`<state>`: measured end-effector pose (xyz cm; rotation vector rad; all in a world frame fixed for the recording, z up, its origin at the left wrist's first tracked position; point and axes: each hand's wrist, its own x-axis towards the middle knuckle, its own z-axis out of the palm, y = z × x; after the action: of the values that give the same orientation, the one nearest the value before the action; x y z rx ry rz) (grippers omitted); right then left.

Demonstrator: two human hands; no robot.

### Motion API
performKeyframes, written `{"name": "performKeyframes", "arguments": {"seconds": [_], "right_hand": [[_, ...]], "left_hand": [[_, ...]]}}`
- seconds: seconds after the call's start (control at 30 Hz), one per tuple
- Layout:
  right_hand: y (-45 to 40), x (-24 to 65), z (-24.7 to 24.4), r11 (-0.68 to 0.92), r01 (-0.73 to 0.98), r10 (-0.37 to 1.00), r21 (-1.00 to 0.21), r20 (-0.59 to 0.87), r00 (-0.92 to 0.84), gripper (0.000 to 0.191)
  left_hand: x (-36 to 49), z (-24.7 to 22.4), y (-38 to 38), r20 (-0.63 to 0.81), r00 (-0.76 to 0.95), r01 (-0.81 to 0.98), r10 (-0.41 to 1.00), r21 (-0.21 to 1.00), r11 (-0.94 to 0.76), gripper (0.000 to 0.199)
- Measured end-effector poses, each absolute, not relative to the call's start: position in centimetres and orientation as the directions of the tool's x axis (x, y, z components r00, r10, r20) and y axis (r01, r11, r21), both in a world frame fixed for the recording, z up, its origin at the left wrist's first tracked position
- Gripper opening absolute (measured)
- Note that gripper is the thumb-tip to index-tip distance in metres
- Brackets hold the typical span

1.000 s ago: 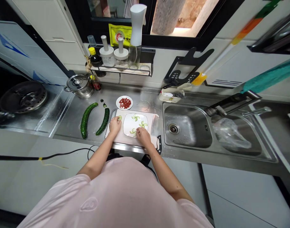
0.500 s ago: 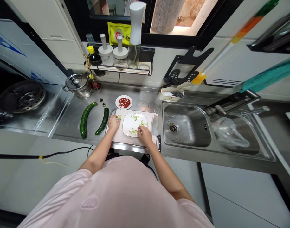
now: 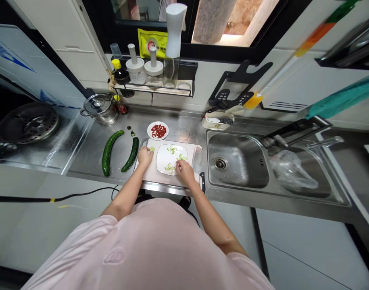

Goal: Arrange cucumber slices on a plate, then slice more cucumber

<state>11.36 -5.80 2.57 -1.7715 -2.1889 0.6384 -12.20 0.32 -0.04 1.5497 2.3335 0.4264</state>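
Hands first: from my remote seat, I see the left hand (image 3: 145, 157) curled with its fingertips at a cucumber slice (image 3: 152, 149), and the right hand (image 3: 186, 172) bent over the near right edge of the plate (image 3: 184, 149). Both are partly closed, but I cannot tell whether either actually grips anything.

The steel bench (image 3: 87, 161) holds the sink (image 3: 237, 161) to the right of the board (image 3: 148, 174) and the pot (image 3: 99, 109) beyond its left end. A knife (image 3: 202, 182) lies at the board's near right corner. Two cucumbers (image 3: 108, 153) lie left of the board, and a small dish (image 3: 163, 134) of red shreds sits just beyond it. The plate rests on the board, with three green-edged pinwheels (image 3: 172, 149) of thin slices on it.

Judging from here, thin slices want light fingertip pressure and a straight lift, with each fan kept apart from its neighbours so that nothing smears or tears.
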Motion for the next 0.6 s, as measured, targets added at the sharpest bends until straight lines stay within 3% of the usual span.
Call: {"name": "performKeyframes", "arguments": {"seconds": [0.27, 0.6], "right_hand": [[-5.69, 11.36, 2.81, 0.157, 0.847, 0.973, -0.507, -0.066, -0.220, 0.024], [-5.98, 11.44, 2.53, 0.157, 0.838, 0.975, -0.523, -0.052, -0.215, 0.023]], "left_hand": [[-12.28, -0.44, 0.60, -0.082, -0.374, 0.806, 0.924, 0.463, 0.368, 0.022], [-12.51, -0.72, 0.85, -0.139, -0.421, 0.782, 0.896, 0.446, 0.436, 0.019]]}}
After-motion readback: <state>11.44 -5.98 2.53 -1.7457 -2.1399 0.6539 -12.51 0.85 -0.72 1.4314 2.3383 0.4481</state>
